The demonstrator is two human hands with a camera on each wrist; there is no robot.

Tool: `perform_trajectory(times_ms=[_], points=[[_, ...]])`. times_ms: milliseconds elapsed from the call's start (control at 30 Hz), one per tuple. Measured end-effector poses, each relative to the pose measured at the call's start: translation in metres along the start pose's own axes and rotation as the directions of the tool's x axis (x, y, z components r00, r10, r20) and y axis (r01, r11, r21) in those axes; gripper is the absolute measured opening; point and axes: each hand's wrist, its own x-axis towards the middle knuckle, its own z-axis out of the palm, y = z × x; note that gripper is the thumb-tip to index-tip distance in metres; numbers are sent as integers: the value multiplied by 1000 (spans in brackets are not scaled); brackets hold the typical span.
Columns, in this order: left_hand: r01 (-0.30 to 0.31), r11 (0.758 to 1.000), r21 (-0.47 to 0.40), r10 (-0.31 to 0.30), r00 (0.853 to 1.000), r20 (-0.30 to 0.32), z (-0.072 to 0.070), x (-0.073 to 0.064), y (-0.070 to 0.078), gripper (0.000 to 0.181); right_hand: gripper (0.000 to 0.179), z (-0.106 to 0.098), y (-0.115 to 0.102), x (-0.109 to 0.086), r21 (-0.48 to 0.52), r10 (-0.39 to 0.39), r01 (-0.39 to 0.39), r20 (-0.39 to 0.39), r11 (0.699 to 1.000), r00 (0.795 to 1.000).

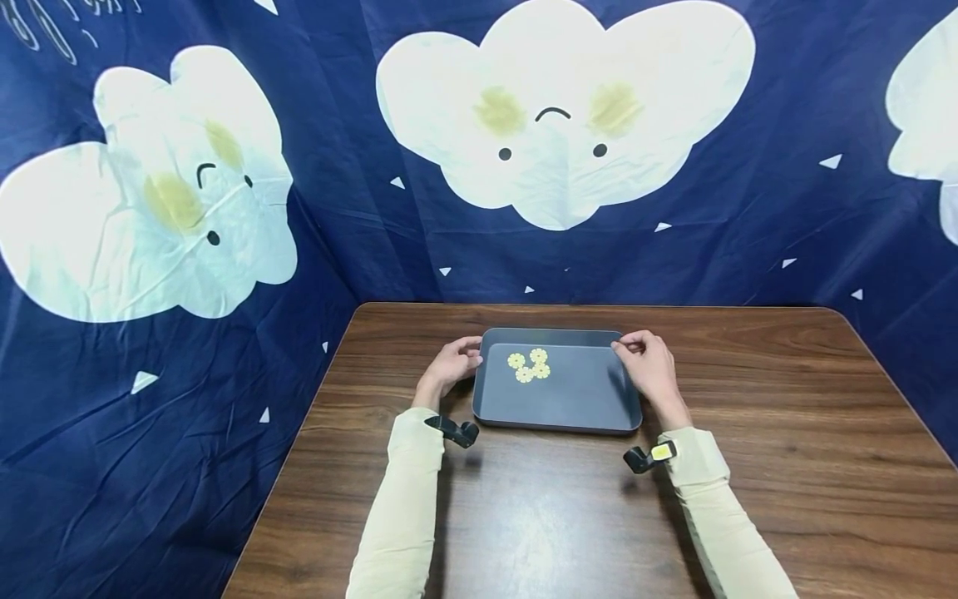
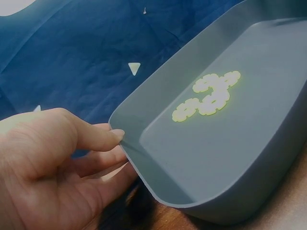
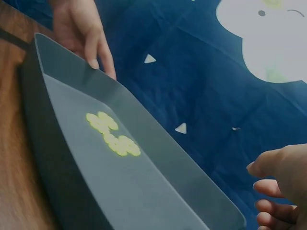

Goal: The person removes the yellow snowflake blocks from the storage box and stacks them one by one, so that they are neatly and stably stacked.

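Note:
A dark grey rectangular tray (image 1: pixel 584 391) with raised walls is on the wooden table, between the two hands. Several flat, pale yellow flower-shaped pieces (image 1: pixel 530 366) lie in a cluster on its floor, left of centre. At the tray's left end, my left hand (image 1: pixel 455 363) pinches the rim, thumb (image 2: pixel 115 136) over the edge and fingers outside the wall. My right hand (image 1: pixel 648 366) is at the far right corner. In the right wrist view a small gap shows between its loosely bent fingers (image 3: pixel 268 188) and the tray corner.
The brown wood-grain table (image 1: pixel 778 433) extends on all sides of the tray. Behind and to the left hangs a dark blue cloth (image 1: pixel 329 166) with white clouds and small triangles. A small black camera (image 1: pixel 458 433) is strapped on the left wrist, another (image 1: pixel 640 459) on the right.

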Motion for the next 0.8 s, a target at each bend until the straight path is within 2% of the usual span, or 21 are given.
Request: perform_trajectory(times_ms=[167, 800], points=[[49, 999, 0, -49, 999, -13, 2, 2, 1, 51, 25, 16, -3, 0, 34, -47, 46, 38, 998, 998], [37, 999, 11, -37, 999, -11, 3, 1, 2, 50, 26, 74, -18, -7, 29, -77, 73, 187, 997, 979]])
